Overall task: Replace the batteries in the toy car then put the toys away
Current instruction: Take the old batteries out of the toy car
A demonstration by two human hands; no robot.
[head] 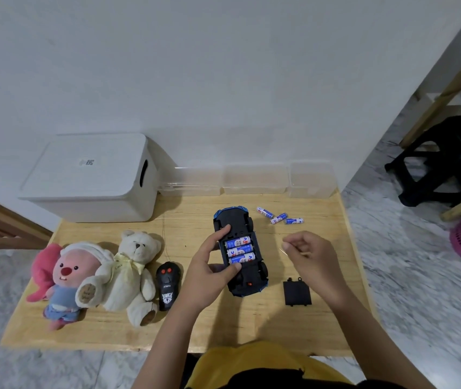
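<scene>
A blue and black toy car (247, 280) lies upside down on the wooden table (251, 329). Its open compartment holds three blue batteries (240, 250). My left hand (209, 269) grips the car's left side, forefinger on the underside and thumb at the compartment's near edge. Right of the car, my right hand (312, 252) hovers with fingers loosely curled and nothing clearly in it. The black battery cover (296, 292) rests on the table near my right wrist. Three loose batteries (279, 217) lie behind the car.
A black remote control (167, 286), a cream teddy bear (132, 272) and a pink plush (65, 282) lie at the left. A white lidded storage box (92, 178) and clear plastic containers (254, 179) stand along the wall. A black stool (445, 161) is on the floor to the right.
</scene>
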